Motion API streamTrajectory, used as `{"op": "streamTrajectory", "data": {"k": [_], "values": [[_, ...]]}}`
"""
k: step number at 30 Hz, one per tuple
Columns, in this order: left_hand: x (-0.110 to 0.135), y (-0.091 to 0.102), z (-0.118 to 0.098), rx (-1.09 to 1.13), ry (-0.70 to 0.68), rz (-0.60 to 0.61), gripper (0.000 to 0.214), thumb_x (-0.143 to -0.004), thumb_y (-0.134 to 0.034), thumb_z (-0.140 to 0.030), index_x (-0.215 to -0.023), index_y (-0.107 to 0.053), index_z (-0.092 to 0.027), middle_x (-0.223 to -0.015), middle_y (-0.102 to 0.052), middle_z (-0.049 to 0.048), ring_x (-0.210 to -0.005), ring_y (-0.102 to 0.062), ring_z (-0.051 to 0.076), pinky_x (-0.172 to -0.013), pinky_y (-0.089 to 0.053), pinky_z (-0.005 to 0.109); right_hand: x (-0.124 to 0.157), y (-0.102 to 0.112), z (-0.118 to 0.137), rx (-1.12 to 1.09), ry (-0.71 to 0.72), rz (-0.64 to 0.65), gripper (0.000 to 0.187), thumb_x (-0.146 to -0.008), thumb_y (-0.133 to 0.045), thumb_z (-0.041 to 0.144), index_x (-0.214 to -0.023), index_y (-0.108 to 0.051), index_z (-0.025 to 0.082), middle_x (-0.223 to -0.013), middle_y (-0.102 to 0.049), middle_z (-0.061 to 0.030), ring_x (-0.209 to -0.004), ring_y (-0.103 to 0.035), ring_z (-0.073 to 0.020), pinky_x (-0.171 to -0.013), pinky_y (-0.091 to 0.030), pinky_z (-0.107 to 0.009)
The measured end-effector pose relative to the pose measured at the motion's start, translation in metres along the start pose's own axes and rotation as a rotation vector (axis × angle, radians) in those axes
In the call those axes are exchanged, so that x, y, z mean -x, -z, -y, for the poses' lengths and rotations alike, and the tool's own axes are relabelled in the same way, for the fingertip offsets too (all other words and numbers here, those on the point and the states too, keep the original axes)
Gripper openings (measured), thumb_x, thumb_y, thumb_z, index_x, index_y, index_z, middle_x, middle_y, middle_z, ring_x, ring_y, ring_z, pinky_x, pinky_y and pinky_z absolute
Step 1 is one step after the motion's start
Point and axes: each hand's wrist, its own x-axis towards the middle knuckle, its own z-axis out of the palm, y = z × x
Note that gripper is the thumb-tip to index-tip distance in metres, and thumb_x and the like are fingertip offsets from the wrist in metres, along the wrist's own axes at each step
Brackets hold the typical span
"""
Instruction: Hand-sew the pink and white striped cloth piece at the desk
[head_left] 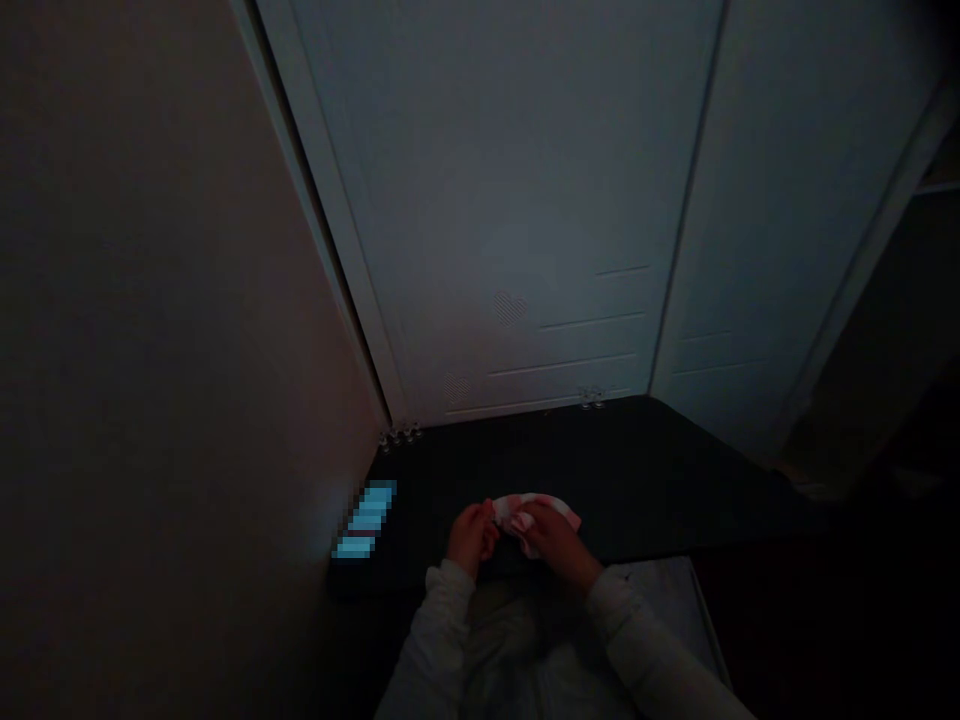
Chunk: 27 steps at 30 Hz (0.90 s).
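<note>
A soft pink-and-white piece of cloth [568,512] is held just above the near part of a dark tabletop [600,460]. Its upper edge bends in an arc, and part of it is bunched up under my fingers. My left hand [471,534] pinches the cloth's left end, its fingers closed. Close by on the right, my right hand [557,538] is closed around the bunched middle. The dim light hides the finer detail of the cloth and of my fingertips.
A glowing, pixelated screen [365,520] lies at the table's left end by a wall [187,300]. White panels [510,200] with heart patterns rise behind the table. Small shiny objects [401,436] sit at the back left corner, others [592,398] along the back edge.
</note>
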Motion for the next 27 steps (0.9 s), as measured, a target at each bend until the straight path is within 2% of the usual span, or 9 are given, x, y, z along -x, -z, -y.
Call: {"op": "streamTrajectory", "data": {"k": [5,13,20,23,27], "values": [[0.002,0.003,-0.003,0.016,0.051,0.035,0.039,-0.060,-0.052,-0.051,-0.072,-0.047,-0.015,-0.047,-0.046,-0.0046,-0.030,-0.033,0.003,-0.032,-0.013,0.016,0.001,0.000,0.001,0.044,0.007,0.010,0.029,-0.077,-0.038,0.033,-0.079,-0.060,0.014,-0.080,-0.060,-0.0071,-0.078,-0.052,-0.0175,-0.070,-0.039,-0.030],[0.004,0.015,0.002,0.201,0.014,0.225,0.033,-0.061,-0.061,-0.035,-0.083,-0.052,-0.013,-0.066,-0.054,0.0008,-0.043,-0.041,0.004,-0.040,-0.025,0.018,0.002,0.003,0.006,0.023,-0.058,0.022,0.026,-0.075,-0.041,0.032,-0.080,-0.060,0.015,-0.080,-0.060,-0.0064,-0.076,-0.053,-0.0174,-0.067,-0.040,-0.029],[0.008,0.013,-0.003,0.269,0.023,0.194,0.034,-0.060,-0.062,-0.029,-0.089,-0.053,-0.013,-0.085,-0.058,0.0073,-0.058,-0.052,0.009,-0.050,-0.036,0.021,0.001,0.004,0.007,-0.048,-0.074,0.005,0.026,-0.074,-0.042,0.034,-0.081,-0.058,0.015,-0.078,-0.059,-0.0063,-0.076,-0.052,-0.0178,-0.066,-0.040,-0.028],[0.007,0.010,-0.004,0.238,0.037,0.137,0.034,-0.062,-0.058,-0.036,-0.088,-0.051,-0.015,-0.078,-0.057,0.0047,-0.053,-0.052,0.009,-0.044,-0.035,0.020,0.001,0.003,0.006,-0.050,-0.063,-0.027,0.026,-0.073,-0.043,0.034,-0.081,-0.058,0.014,-0.081,-0.059,-0.0066,-0.077,-0.052,-0.0175,-0.068,-0.040,-0.029],[0.005,0.005,-0.002,0.056,0.027,0.097,0.037,-0.067,-0.048,-0.048,-0.079,-0.050,-0.013,-0.054,-0.049,-0.0021,-0.033,-0.038,0.004,-0.031,-0.022,0.018,0.002,0.003,0.007,-0.014,-0.043,-0.024,0.024,-0.073,-0.043,0.032,-0.080,-0.059,0.015,-0.082,-0.059,-0.0064,-0.079,-0.051,-0.0178,-0.071,-0.038,-0.030]]}}
